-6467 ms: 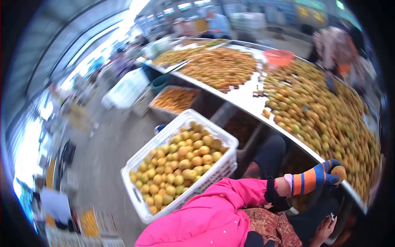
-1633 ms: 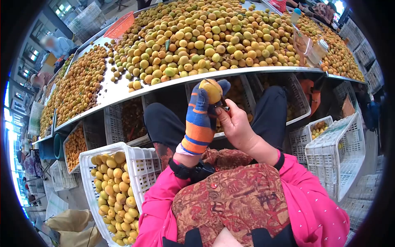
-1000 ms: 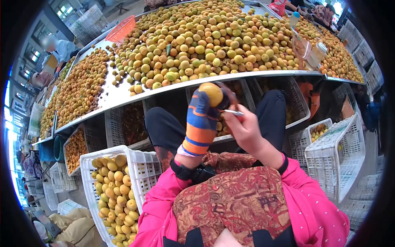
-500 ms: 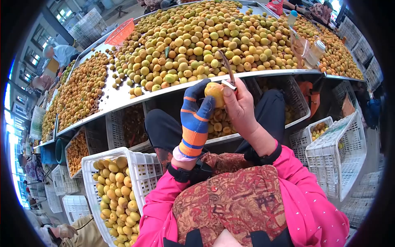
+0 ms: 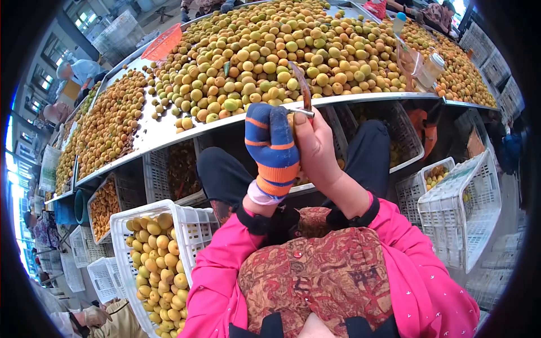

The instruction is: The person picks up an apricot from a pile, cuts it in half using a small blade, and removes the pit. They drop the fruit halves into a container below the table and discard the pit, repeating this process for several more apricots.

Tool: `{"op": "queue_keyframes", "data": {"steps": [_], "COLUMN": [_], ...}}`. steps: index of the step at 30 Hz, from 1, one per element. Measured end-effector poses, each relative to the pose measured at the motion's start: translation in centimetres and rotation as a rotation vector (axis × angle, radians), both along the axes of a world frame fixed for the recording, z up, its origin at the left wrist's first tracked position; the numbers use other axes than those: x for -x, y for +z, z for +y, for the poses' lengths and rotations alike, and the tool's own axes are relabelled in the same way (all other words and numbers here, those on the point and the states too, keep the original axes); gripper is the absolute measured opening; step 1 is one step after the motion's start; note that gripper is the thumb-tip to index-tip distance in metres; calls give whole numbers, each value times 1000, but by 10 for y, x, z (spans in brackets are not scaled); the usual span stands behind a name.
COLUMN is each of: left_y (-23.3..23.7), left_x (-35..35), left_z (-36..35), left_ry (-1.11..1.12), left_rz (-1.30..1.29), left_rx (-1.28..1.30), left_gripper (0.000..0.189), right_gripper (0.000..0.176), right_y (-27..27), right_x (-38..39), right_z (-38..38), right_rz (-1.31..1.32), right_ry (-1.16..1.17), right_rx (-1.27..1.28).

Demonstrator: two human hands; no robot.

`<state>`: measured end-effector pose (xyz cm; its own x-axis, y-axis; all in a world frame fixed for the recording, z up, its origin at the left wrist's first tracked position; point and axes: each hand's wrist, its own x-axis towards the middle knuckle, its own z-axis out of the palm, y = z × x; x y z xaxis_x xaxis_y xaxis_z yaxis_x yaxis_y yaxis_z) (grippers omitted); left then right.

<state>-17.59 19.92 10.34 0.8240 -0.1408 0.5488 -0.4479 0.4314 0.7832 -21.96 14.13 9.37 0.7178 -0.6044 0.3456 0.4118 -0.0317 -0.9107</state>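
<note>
My left hand (image 5: 273,143), in a blue and orange striped glove, is closed around an apricot, now almost wholly hidden by the fingers. Pressed against it, my bare right hand (image 5: 320,149) grips a small curved knife (image 5: 305,93). Its brownish blade points up and away, and a short metal piece lies across the thumb. Both hands are just off the near edge of a metal table (image 5: 147,123), which bears a wide heap of apricots (image 5: 248,62).
A white crate (image 5: 198,228) of apricots stands at my left. More white crates (image 5: 459,211) are stacked to the right, and others sit under the table. An orange basket (image 5: 162,43) and a clear jar (image 5: 431,69) rest on the table. A co-worker (image 5: 84,73) is at the far left.
The left fingers have turned and closed over the apricot, which showed between the hands before. The hands are pressed closer together, and the knife has shifted slightly left with the right hand.
</note>
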Motion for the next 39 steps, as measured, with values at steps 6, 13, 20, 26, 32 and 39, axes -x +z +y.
{"op": "queue_keyframes", "data": {"steps": [6,13,20,26,32,39], "left_y": [-6,5,28,42,60,7], "left_x": [-23,0,-3,-11,-9,-57], "left_z": [-7,-14,-13,-22,-30,-27], "left_ry": [117,-98,91,77,-24,-624], "left_rz": [-386,385,-312,-548,-718,982], "left_rx": [-200,200,-248,-409,-348,426], "left_gripper": [12,12,13,16,11,38], "right_gripper": [28,43,22,32,40,33], "right_y": [9,14,28,51,46,37], "right_x": [5,2,2,18,9,17], "right_z": [-8,-18,-16,-28,-46,-74], "right_rz": [149,156,-5,114,159,125], "right_ry": [265,-53,210,371,532,547], "right_rx": [-503,290,-334,-588,-971,-787]}}
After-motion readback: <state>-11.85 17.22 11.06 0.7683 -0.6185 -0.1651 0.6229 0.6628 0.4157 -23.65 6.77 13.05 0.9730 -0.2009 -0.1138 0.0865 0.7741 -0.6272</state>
